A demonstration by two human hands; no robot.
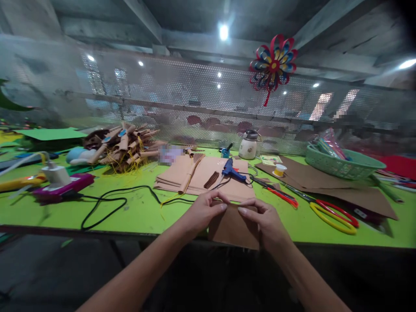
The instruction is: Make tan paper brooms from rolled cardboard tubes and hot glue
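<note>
Both hands pinch the upper edge of a sheet of brown paper (233,227) at the front edge of the green table. My left hand (211,209) is closed on it toward the left corner, thumb on the near face. My right hand (261,215) grips the same edge toward the right. The sheet hangs down below my fingers. Just beyond lies a stack of brown paper sheets (172,175). On that stack rest a blue glue gun (234,170), some dark brown strips (211,180) and a rolled paper piece with fringed end (191,173).
Scissors with red and yellow handles (334,216) and a red-handled cutter (282,197) lie to the right. Farther right stands a green basket (344,162). A black cord (123,189) runs left to a purple power strip (63,188). A pile of paper rolls (126,145) is behind.
</note>
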